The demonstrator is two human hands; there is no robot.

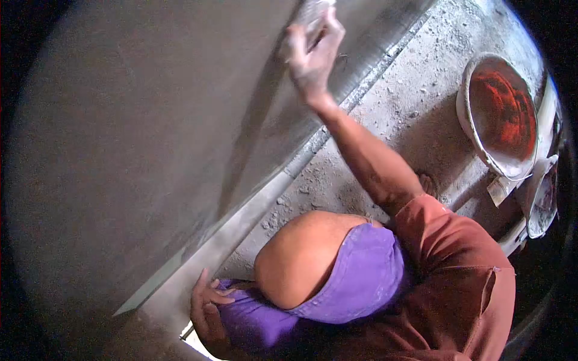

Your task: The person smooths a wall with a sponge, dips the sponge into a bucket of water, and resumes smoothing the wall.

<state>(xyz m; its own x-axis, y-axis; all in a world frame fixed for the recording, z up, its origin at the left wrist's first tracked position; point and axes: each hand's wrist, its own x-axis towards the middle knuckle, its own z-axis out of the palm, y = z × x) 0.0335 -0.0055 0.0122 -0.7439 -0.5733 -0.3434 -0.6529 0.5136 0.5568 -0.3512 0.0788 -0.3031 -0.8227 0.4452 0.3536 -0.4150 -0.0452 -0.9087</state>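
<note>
My right hand [313, 57] is raised near the top, its fingers closed around a pale, blurred tool [316, 15] held against or just over the grey wall [150, 132]. Motion blur and the top edge hide the tool's exact shape. Whitish dust covers that hand. At the lower left, my left hand [208, 307] rests by my knee in purple cloth [253, 316], with its fingers apart and no object visible in it. My other knee [301, 259] is bent and bare between the two arms.
A pale-rimmed tub [466, 114] with a red inside stands on the dusty, rubble-strewn floor [415, 90]. Beside it is a smaller whitish container [536, 204]. A pale ledge [253, 201] runs along the wall's foot. A dark band [253, 120] crosses the wall.
</note>
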